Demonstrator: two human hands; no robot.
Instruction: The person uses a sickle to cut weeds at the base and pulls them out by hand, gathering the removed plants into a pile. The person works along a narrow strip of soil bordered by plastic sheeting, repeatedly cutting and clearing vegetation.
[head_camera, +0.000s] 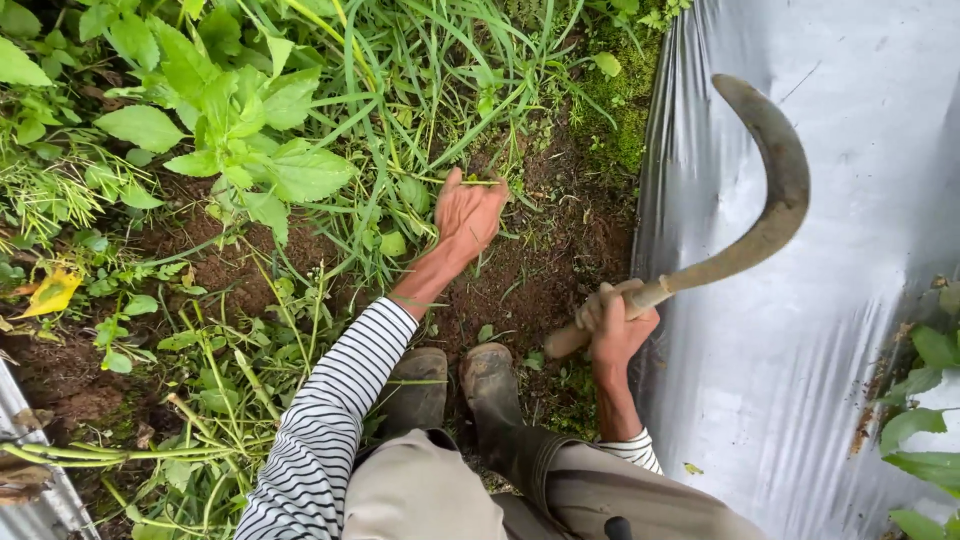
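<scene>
So, leafy weeds (240, 130) far left, then left hand (468, 215) down on the soil, fingers pinching thin grass stems (470, 182): soft, light, probably best grabbed low near the roots. Further right, right hand (615, 325) wrapped tight round the sickle (745, 200) handle, curved blade up over silver plastic mulch (830, 300); looks stiff, sharp, handle-only.
</scene>
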